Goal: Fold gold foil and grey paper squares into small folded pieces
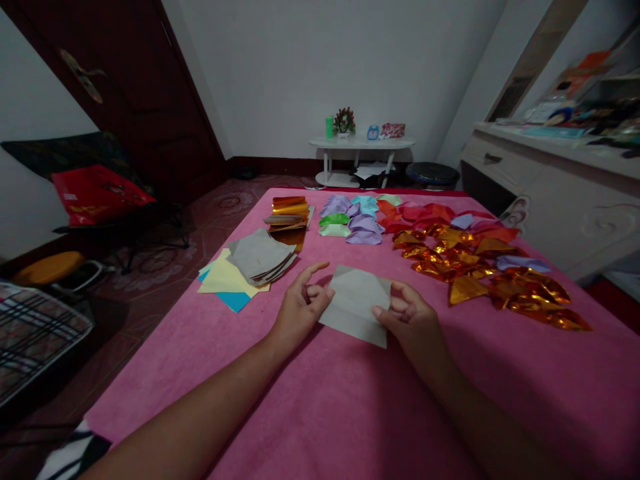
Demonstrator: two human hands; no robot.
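Between my two hands is a greyish sheet of paper (356, 303), held a little above the pink cloth, with its upper corners looking folded or darker. My left hand (307, 298) pinches its left edge between thumb and curled fingers, the index finger stretched out above. On the right edge, my right hand (407, 312) grips the sheet with the thumb on top and the fingers behind. A stack of similar grey sheets (263, 255) lies to the left, partly over yellow paper (226, 275) and blue paper (234, 300).
Gold foil sheets (290, 212) are stacked behind the grey ones. Folded purple, green and blue paper pieces (364, 229) lie at the table's far middle. Folded gold foil pieces (445, 250) and red pieces (425, 213) spread along the right. A white dresser (560, 180) stands beyond the right edge.
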